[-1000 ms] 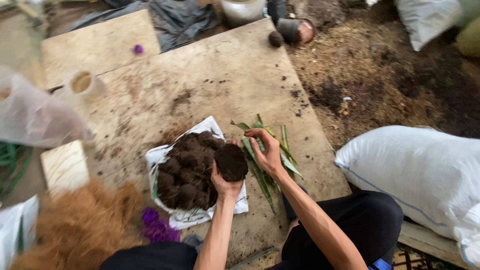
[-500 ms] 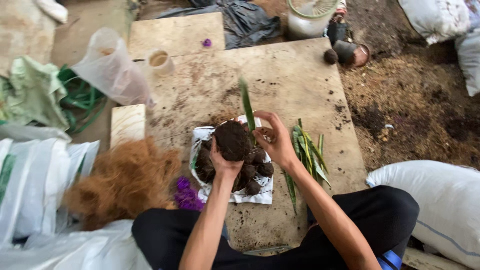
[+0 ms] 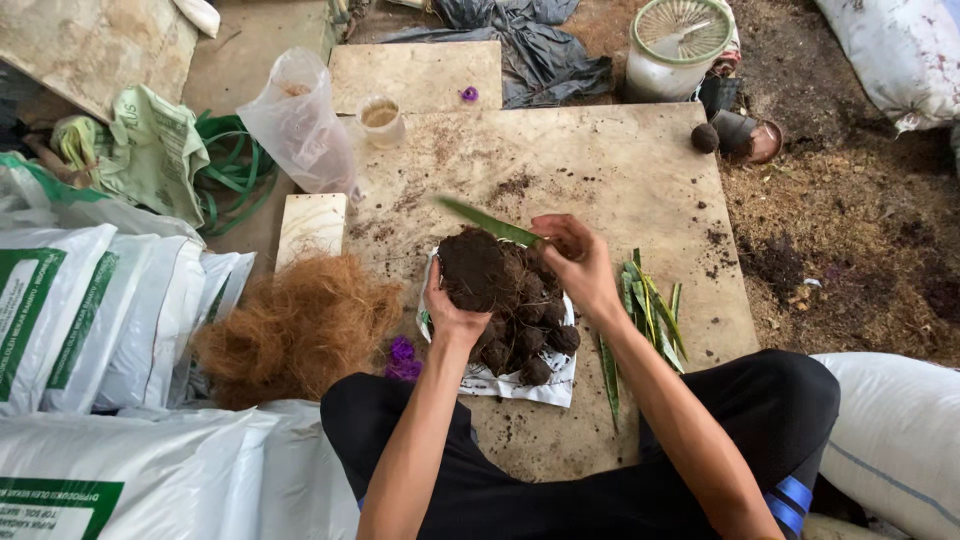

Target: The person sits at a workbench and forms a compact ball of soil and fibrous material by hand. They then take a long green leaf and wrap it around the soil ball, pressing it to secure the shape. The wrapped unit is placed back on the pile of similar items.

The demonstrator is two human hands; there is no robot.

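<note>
1. White sacks (image 3: pixel 110 330) with green print lie stacked at the person's left; another white sack (image 3: pixel 900 440) lies at the right, on the soil-strewn ground.
2. The surface (image 3: pixel 600 170), a pale board dusted with dark soil, carries the work in front of the seated person.
3. A heap of brown coconut fibre (image 3: pixel 300 325) sits at the board's left edge, just beside a small wooden block (image 3: pixel 310 225).
4. A white paper sheet (image 3: pixel 530 385) lies on the board and holds a pile of dark soil balls (image 3: pixel 530 335).
5. The left hand (image 3: pixel 450 315) cups one soil ball (image 3: pixel 475 268) from below, fingers closed round its near side, lifted just above the pile.
6. The right hand (image 3: pixel 575 260) has thumb and fingertips pinched together on the base of a long green leaf cutting (image 3: pixel 490 222), whose blade lies across the top of the held ball and points away to the left.
7. More green leaf cuttings (image 3: pixel 650 310) lie on the board, just right of the paper.
8. A clear plastic bag (image 3: pixel 300 125), a small cup (image 3: pixel 381 117) and a white bucket (image 3: pixel 675 50) stand at the far side.
9. Handling, as a judgement: the ball looks moist, fairly heavy for its size and crumbly, so it wants a cradling hold from underneath, not a squeeze. The leaf looks stiff but easily creased; its base is the safest place to hold it.
</note>
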